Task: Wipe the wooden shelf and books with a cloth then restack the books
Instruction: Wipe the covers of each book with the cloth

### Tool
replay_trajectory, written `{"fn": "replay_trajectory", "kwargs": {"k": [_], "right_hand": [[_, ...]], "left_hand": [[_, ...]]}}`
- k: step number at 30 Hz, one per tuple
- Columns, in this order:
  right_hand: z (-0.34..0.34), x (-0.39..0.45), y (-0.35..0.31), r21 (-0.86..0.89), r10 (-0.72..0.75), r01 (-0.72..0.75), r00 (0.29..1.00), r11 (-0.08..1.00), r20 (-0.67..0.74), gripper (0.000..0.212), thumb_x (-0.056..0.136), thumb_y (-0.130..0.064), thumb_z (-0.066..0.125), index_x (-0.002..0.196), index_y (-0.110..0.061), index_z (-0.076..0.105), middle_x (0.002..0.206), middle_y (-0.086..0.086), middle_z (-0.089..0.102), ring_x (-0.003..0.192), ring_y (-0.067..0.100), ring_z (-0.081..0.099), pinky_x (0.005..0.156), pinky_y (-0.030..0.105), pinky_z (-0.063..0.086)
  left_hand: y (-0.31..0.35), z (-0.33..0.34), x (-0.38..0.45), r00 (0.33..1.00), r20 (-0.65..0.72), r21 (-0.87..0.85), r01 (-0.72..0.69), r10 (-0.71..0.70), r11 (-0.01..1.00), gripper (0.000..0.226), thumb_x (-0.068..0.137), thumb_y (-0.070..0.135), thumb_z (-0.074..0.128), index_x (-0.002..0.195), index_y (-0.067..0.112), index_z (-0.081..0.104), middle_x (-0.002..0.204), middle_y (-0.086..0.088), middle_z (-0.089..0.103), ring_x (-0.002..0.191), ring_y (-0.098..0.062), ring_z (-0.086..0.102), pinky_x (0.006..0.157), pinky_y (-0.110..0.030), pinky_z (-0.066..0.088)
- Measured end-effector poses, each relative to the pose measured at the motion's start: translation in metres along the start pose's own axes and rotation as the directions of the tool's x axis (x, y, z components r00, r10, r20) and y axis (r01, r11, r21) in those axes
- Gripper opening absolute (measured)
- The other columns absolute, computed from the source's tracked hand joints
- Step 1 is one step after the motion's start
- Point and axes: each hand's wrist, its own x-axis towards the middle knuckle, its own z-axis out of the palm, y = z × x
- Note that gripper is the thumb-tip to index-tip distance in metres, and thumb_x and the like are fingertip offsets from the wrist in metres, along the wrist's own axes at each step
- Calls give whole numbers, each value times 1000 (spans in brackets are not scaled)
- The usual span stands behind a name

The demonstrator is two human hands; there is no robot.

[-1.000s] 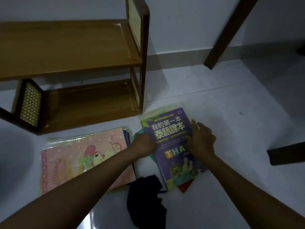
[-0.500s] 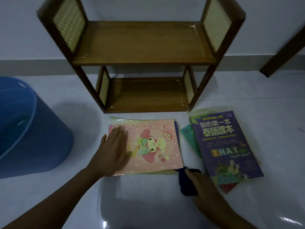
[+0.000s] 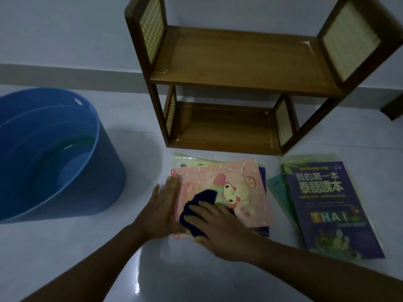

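A pink cartoon book point(image 3: 244, 188) tops a stack lying on the white floor in front of the wooden shelf point(image 3: 239, 62). My left hand point(image 3: 162, 205) lies flat on the book's left edge, fingers together. My right hand point(image 3: 218, 227) presses a dark blue cloth point(image 3: 200, 203) onto the pink cover. To the right lies a second stack topped by a purple Thai language book point(image 3: 329, 205), with green books under it. Both shelf boards hold nothing.
A large blue plastic tub point(image 3: 91, 171) stands on the floor at the left, close to the pink stack. A dark wooden furniture leg point(image 3: 392, 105) shows at the right edge. The wall and skirting run behind the shelf.
My right hand has picked the cloth up off the floor and brought it onto the pink cover. My left hand slid to the book's left edge. The view turned left from the purple book.
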Motion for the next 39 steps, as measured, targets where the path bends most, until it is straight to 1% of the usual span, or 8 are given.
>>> {"fn": "replay_trajectory", "kwargs": {"k": [6, 12, 18, 24, 29, 32, 36, 39], "right_hand": [[-24, 62, 68, -32, 417, -431, 887, 902, -197, 48, 93, -29, 48, 140, -23, 39, 149, 2, 39, 136, 26, 36, 107, 46, 35], [6, 50, -16, -104, -90, 97, 994, 990, 65, 31, 90, -40, 41, 115, -25, 52, 124, -4, 54, 110, 21, 49, 86, 43, 43], [-14, 94, 39, -176, 216, -236, 968, 956, -125, 43, 89, -27, 47, 132, -27, 44, 142, 0, 46, 122, 29, 43, 100, 47, 33], [-11, 37, 1, -151, -97, 103, 994, 983, 51, 33, 89, -33, 51, 120, -21, 53, 129, 2, 56, 100, 25, 57, 79, 42, 49], [-41, 20, 99, -75, 507, -556, 799, 828, -324, 46, 79, -20, 57, 124, -12, 55, 129, 10, 58, 101, 36, 54, 83, 43, 44], [-18, 9, 51, -316, 288, -346, 933, 884, -215, 42, 73, -30, 62, 111, -14, 65, 120, 6, 62, 103, 30, 52, 74, 38, 46], [-2, -16, 7, -78, -41, 46, 997, 996, 65, 44, 84, -32, 49, 128, -27, 50, 142, -2, 49, 109, 23, 49, 87, 36, 43], [-13, -34, 66, 32, 267, -266, 961, 964, -76, 53, 77, -32, 50, 130, -26, 51, 145, -3, 47, 109, 27, 53, 93, 41, 44]], "left_hand": [[3, -4, 2, 1000, -22, -66, 11, -13, 998, 131, 59, 82, 60, 140, 33, -31, 158, 7, -14, 144, -11, -9, 117, -44, -10], [-10, 3, -2, 996, -67, 24, -57, 58, 998, 129, 61, 87, 49, 146, 25, -26, 159, 1, -8, 148, -19, -5, 118, -57, 2], [0, -4, -2, 997, -74, -49, -33, 29, 998, 135, 54, 85, 61, 141, 34, -28, 157, 10, -4, 142, -7, 0, 116, -46, -6], [-13, 3, -2, 999, -23, 129, -34, 37, 991, 133, 59, 90, 47, 149, 16, -16, 156, 0, -19, 146, -18, -15, 117, -51, -7], [-8, 1, -2, 1000, -13, 197, 8, -6, 980, 134, 57, 93, 44, 148, 18, -18, 154, 0, -25, 144, -19, -22, 111, -46, -21], [-7, 0, -1, 1000, -14, 242, 19, -16, 970, 135, 56, 95, 42, 149, 15, -14, 155, -4, -21, 144, -21, -18, 111, -49, -18], [-8, 0, 0, 1000, -11, 257, 17, -15, 966, 133, 57, 94, 43, 149, 15, -12, 156, -6, -19, 145, -22, -15, 114, -53, -11], [-6, 1, -1, 999, 19, 249, 31, -37, 968, 134, 57, 94, 43, 148, 17, -18, 154, -3, -24, 144, -21, -19, 111, -49, -18]]}}
